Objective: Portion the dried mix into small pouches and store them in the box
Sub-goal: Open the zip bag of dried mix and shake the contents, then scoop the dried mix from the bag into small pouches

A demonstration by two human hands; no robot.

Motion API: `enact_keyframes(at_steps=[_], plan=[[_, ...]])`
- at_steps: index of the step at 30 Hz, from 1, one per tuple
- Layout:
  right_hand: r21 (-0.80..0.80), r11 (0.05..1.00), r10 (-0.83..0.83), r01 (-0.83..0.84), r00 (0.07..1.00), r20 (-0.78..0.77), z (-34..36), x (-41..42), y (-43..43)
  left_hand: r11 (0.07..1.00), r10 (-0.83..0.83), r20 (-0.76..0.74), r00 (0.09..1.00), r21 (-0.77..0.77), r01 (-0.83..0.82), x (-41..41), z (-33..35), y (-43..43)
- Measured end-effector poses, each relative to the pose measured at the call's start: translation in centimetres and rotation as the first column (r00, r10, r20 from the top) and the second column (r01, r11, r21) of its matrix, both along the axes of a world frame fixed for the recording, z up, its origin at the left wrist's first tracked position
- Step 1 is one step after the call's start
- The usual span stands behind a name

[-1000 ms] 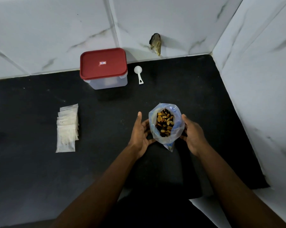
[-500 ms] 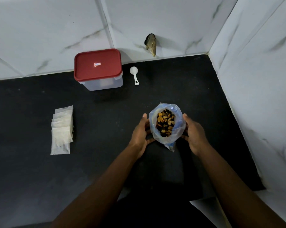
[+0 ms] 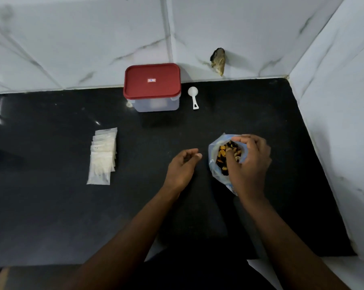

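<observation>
Black counter [image 3: 51,216] lies open near-left, walls [image 3: 334,101] far and right. Right hand [image 3: 250,164] grips the bag [image 3: 213,155] of dried mix [image 3: 223,162]; left hand [image 3: 182,166] loosely curled, empty; box [image 3: 156,104] lidded.

Box [image 3: 151,84] at counter [image 3: 51,216] back; scoop [image 3: 193,97] just right of it; pouch stack [image 3: 102,158] front-left; mix bag [image 3: 212,162] front-right.

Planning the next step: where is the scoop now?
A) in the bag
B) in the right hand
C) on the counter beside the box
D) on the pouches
C: the scoop lies on the counter just right of the box; the right hand grips the bag.
</observation>
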State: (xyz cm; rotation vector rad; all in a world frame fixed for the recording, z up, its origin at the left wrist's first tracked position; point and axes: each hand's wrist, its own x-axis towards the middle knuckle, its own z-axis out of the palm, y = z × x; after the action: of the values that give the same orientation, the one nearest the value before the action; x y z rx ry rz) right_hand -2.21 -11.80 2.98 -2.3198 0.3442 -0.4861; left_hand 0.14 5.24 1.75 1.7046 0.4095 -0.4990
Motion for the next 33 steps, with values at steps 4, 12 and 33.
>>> enact_keyframes(at_steps=[4, 12, 33], plan=[[0.087, 0.993, 0.085, -0.083, 0.996, -0.023, -0.2, -0.1, 2.0, 1.000, -0.017, 0.015, 1.000, 0.019, 0.016, -0.2, 0.2, 1.8], [0.043, 0.969, 0.249, -0.245, 0.958, -0.144, -2.1, 1.2, 6.6, 0.978, -0.116, 0.076, 0.990, 0.185, 0.100, -0.2, 0.0, 5.6], [0.241, 0.835, 0.550, -0.495, 0.763, -0.339, -3.8, 3.8, 23.9, 0.602, 0.093, 0.124, 0.988, 0.783, -0.155, -2.7, -1.4, 23.3]])
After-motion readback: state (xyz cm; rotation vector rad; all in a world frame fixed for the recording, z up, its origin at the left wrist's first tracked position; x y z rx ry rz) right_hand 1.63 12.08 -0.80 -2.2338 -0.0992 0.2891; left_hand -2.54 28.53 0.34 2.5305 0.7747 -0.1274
